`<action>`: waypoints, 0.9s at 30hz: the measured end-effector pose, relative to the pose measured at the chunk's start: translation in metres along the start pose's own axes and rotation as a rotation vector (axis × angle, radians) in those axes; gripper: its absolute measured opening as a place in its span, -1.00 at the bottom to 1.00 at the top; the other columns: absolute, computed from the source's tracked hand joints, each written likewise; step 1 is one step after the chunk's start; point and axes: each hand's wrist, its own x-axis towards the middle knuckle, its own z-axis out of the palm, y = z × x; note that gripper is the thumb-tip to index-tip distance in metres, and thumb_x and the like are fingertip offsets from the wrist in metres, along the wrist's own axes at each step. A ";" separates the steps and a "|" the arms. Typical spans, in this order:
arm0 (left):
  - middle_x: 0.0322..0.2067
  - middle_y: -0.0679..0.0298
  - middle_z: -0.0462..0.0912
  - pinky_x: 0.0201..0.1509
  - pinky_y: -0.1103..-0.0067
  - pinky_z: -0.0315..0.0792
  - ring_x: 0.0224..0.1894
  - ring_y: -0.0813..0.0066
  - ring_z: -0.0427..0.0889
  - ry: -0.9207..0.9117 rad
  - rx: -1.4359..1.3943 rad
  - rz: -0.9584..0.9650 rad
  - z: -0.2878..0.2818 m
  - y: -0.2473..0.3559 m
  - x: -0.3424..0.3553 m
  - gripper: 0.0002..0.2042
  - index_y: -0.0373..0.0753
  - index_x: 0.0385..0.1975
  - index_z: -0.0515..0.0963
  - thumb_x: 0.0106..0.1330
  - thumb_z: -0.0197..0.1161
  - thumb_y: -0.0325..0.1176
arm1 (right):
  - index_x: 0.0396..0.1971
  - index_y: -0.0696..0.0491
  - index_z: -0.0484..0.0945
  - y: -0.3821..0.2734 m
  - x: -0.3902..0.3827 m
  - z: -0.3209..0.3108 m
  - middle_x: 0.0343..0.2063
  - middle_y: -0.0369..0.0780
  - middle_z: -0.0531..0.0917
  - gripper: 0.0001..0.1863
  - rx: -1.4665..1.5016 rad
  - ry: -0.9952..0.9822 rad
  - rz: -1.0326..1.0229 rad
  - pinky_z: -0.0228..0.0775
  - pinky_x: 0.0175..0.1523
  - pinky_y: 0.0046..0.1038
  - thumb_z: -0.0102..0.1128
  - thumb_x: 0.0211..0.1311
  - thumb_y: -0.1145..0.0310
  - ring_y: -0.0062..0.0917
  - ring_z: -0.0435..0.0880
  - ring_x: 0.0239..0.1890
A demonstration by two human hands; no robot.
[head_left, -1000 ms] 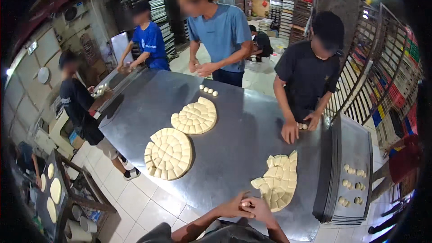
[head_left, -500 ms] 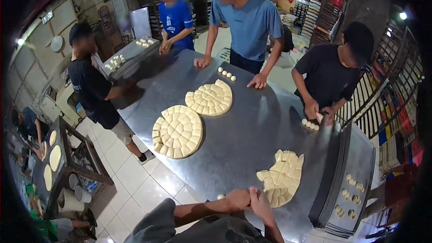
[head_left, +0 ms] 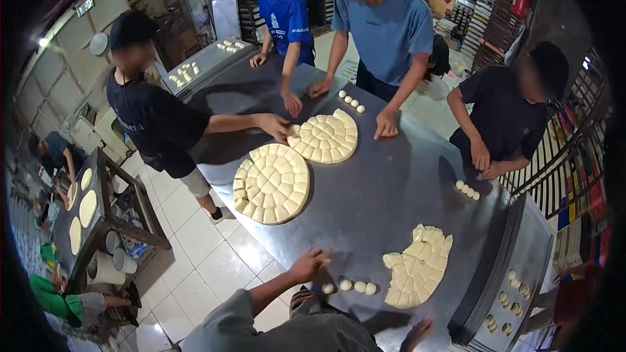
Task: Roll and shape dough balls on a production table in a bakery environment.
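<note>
My left hand [head_left: 310, 263] hangs over the steel table's near edge [head_left: 274, 251], fingers loosely apart and empty. Just below it lies a row of several pale dough balls [head_left: 360, 286]. My right hand [head_left: 418, 331] is low at the near right, fingers partly extended, nothing visible in it. Between and beyond my hands, a ragged slab of cut dough [head_left: 417, 266] lies on the steel. Two round slabs scored into small pieces, one nearer [head_left: 270, 182] and one farther [head_left: 324, 137], lie left of centre, with more ball rows [head_left: 352, 102] near the far and right sides.
Co-workers stand around the table: in black at left [head_left: 150, 124], blue [head_left: 283, 23], grey-blue [head_left: 385, 32], black at right [head_left: 495, 111]. Stacked trays with balls stand right [head_left: 528, 254] and far left [head_left: 195, 58]. A side table holds flattened dough [head_left: 87, 208]; racks line the background.
My joined hands have separated, left hand up-left, right hand down-right, revealing the balls. The left worker's hand has reached to the farther slab; the blue-shirted worker's hand has moved onto the table.
</note>
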 end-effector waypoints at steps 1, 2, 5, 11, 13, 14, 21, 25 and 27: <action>-0.12 0.16 0.44 -0.12 0.39 0.32 -0.14 0.20 0.39 0.031 0.116 -0.001 0.006 -0.013 -0.023 -0.57 0.00 0.22 0.36 0.39 -0.01 -0.06 | 0.02 0.25 0.47 0.028 -0.024 0.003 -0.34 -0.03 0.60 -0.66 0.114 -0.046 -0.088 0.39 -0.17 -0.44 -0.02 0.40 0.33 -0.38 0.52 -0.36; -0.13 0.14 0.41 -0.06 0.37 0.29 -0.10 0.15 0.35 0.061 0.230 0.000 0.013 -0.026 -0.041 -0.54 -0.01 0.26 0.32 0.38 -0.01 -0.05 | 0.02 0.25 0.48 0.052 -0.041 0.006 -0.36 0.00 0.59 -0.66 0.228 -0.090 -0.177 0.39 -0.17 -0.41 -0.02 0.39 0.35 -0.34 0.50 -0.41; 0.03 0.08 0.34 -0.01 0.40 0.28 -0.13 0.15 0.36 -0.034 0.560 0.060 -0.023 -0.027 -0.017 -0.44 -0.03 0.34 0.20 0.35 0.01 -0.05 | 0.03 0.25 0.45 0.042 0.002 -0.002 -0.35 0.00 0.57 -0.65 -0.420 0.251 -0.637 0.38 -0.14 -0.39 -0.03 0.37 0.34 -0.29 0.49 -0.41; -0.36 0.11 0.40 -0.17 0.28 0.27 -0.30 0.15 0.37 0.303 0.098 -0.190 0.040 -0.007 0.074 -0.82 -0.23 -0.32 0.42 0.26 0.10 -0.25 | -0.17 0.20 0.47 -0.005 0.044 -0.002 -0.34 -0.06 0.48 -0.69 -0.682 0.230 -0.311 0.24 -0.09 -0.14 0.01 0.31 0.24 -0.18 0.44 -0.23; -0.39 0.13 0.40 -0.18 0.30 0.27 -0.31 0.17 0.37 0.172 0.007 -0.180 0.067 -0.006 0.033 -0.82 -0.22 -0.34 0.42 0.26 0.12 -0.25 | -0.21 0.18 0.49 -0.028 0.003 -0.003 -0.37 -0.08 0.47 -0.70 -0.575 0.160 -0.222 0.21 -0.08 -0.10 0.01 0.30 0.23 -0.18 0.43 -0.21; -0.32 0.10 0.44 -0.14 0.29 0.29 -0.26 0.11 0.41 0.144 0.246 0.009 0.072 -0.022 0.002 -0.80 -0.24 -0.29 0.40 0.25 0.10 -0.24 | -0.19 0.18 0.48 -0.008 -0.014 -0.026 -0.36 -0.08 0.46 -0.70 -0.727 -0.013 -0.339 0.20 -0.07 -0.09 0.00 0.31 0.23 -0.18 0.43 -0.20; -0.32 0.02 0.45 -0.13 0.27 0.33 -0.29 0.05 0.43 0.376 0.234 -0.279 0.031 -0.022 0.101 -0.77 -0.32 -0.30 0.42 0.19 0.14 -0.28 | -0.16 0.15 0.45 -0.032 0.071 -0.012 -0.28 -0.01 0.51 -0.66 -0.791 0.216 -0.101 0.30 -0.08 -0.07 0.02 0.29 0.16 -0.04 0.48 -0.14; -0.28 0.00 0.45 -0.05 0.28 0.32 -0.25 0.05 0.43 0.182 0.244 -0.177 0.073 -0.006 0.029 -0.79 -0.33 -0.30 0.43 0.18 0.14 -0.33 | -0.18 0.22 0.42 -0.059 -0.032 0.008 -0.29 0.02 0.50 -0.73 -0.667 -0.051 -0.192 0.29 -0.06 -0.21 -0.15 0.36 0.32 -0.20 0.48 -0.22; -0.27 -0.01 0.45 -0.11 0.26 0.33 -0.22 0.04 0.41 0.065 0.273 -0.100 0.044 -0.028 -0.011 -0.81 -0.30 -0.30 0.44 0.19 0.12 -0.33 | -0.14 0.20 0.40 -0.103 -0.017 -0.019 -0.29 0.02 0.52 -0.73 -0.872 -0.537 0.166 0.36 -0.18 -0.24 -0.10 0.34 0.31 -0.20 0.51 -0.29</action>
